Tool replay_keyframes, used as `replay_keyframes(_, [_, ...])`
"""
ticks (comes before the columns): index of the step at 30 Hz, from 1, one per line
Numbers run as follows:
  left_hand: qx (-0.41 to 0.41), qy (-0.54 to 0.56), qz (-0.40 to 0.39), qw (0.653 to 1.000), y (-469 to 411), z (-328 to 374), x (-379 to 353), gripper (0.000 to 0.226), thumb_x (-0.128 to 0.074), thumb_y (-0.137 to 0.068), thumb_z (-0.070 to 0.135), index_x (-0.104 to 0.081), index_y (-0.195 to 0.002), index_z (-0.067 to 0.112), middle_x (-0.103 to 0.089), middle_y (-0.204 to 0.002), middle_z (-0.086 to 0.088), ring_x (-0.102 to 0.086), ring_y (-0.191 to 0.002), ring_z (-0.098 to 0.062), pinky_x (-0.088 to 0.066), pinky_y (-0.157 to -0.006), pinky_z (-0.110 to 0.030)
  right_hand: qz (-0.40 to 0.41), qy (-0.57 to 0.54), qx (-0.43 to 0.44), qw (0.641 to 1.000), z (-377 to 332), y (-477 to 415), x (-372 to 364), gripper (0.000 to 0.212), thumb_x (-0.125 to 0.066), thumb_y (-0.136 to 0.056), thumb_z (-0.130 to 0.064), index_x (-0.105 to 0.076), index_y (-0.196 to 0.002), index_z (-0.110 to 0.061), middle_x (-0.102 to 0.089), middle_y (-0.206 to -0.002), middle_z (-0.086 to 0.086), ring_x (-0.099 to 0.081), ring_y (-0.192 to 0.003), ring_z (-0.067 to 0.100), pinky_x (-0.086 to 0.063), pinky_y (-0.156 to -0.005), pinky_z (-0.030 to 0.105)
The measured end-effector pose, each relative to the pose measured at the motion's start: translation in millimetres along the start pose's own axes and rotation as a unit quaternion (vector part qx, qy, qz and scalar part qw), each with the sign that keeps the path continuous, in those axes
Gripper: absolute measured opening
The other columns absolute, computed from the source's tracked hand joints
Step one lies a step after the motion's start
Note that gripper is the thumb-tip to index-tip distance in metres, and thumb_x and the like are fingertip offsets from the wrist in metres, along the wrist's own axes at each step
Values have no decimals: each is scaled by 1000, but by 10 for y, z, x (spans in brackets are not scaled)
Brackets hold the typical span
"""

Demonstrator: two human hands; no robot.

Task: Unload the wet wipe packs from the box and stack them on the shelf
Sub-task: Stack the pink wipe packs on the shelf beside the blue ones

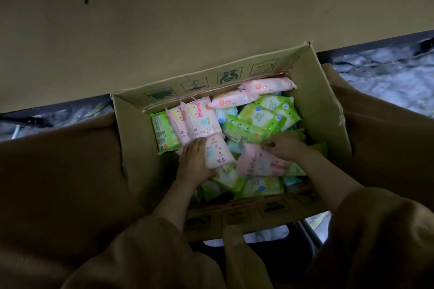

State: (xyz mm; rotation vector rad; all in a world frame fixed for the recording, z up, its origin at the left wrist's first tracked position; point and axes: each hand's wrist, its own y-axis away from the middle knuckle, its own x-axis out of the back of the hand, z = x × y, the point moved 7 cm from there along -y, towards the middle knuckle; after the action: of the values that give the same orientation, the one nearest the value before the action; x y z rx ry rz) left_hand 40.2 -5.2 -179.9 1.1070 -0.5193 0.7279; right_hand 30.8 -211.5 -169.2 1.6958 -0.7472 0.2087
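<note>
Picking step in hand: left hand [196,159] is gripping an upright pink pack [219,151] at left-centre of the open cardboard box [324,110], which is sitting roughly full of pink, green and blue packs. Right hand [287,146] is curling its fingers over the top edge of a second pink pack [259,163] lying flat on the heap, apparently pinching it. Judgement: next move is calling for lifting both packs clear of the box walls and carrying them to the shelf, not showing here

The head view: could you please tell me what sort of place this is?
Probably a shop stockroom: a cardboard box of mixed wet wipe packs, plastic-wrapped goods behind a dark rail, dim light.
</note>
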Motion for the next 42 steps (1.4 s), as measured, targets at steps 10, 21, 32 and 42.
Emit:
replay_keyframes(10, [10, -45, 17, 999, -52, -3, -93, 112, -78, -66, 42, -7, -148, 14, -18, -152, -4, -19, -139, -21, -11, -114, -31, 136, 87, -39, 986, 61, 38, -415, 124, -72, -66, -57, 7, -148, -7, 5, -157, 10, 4, -145, 26, 1, -117, 43])
replay_keyframes(21, [1, -44, 56, 997, -24, 5, -64, 94, -77, -70, 34, -21, -143, 15, -29, -142, -7, -28, -131, -23, -26, -107, -33, 263, 217, -4, 940, -64, -14, -550, 120, -89, -22, -47, -39, -121, -1, -68, -90, 12, -67, -82, 27, -47, -78, 38])
replay_keyframes(32, [-36, -78, 69, 994, 150, 152, 134, 94, -68, -78, 40, -11, -147, 13, -26, -148, -6, -26, -136, -21, -18, -111, -27, 346, 140, -4, 928, -113, 239, -126, 104, -91, -2, -30, -66, -96, 7, -69, -88, 23, -70, -82, 35, -57, -68, 43])
replay_keyframes(42, [-88, -80, 173, 978, 493, 667, 1202, 94, -72, -72, 40, -22, -144, 9, -32, -147, -7, -30, -137, -20, -17, -113, -25, 506, 101, 3, 857, -458, 927, 862, 101, -93, -12, -33, -63, -101, 5, -68, -90, 21, -69, -82, 36, -56, -71, 45])
